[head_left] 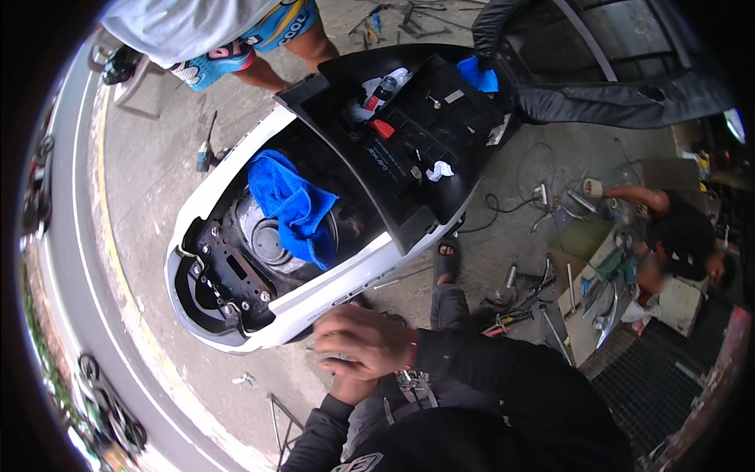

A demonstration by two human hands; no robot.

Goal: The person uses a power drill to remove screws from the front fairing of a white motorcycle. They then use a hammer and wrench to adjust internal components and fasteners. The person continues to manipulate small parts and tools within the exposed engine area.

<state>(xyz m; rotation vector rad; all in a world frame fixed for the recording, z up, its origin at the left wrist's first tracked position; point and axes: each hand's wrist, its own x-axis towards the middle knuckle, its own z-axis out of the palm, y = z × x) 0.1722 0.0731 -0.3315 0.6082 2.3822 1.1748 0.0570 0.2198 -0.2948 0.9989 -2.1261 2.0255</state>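
Note:
My right hand point(366, 340), with a red band at the wrist, is held in front of me with its fingers curled. It crosses above my left hand point(353, 389), whose fingers are hidden beneath it. Whatever lies between the two hands does not show. Just beyond them stands a white scooter point(307, 309) with its seat area uncovered. A blue cloth point(292, 208) lies over the round cap point(271, 240) in its rear part. The black storage compartment point(401, 177) holds a red piece point(382, 128), crumpled white paper point(440, 171), a spray can point(381, 94) and another blue cloth point(477, 75).
A person in patterned shorts point(291, 31) stands across the scooter. Another person point(680, 236) works low at the right among metal parts and tools point(586, 295). A power drill point(204, 156) rests on the ground at the far side. The road point(86, 259) runs along the left.

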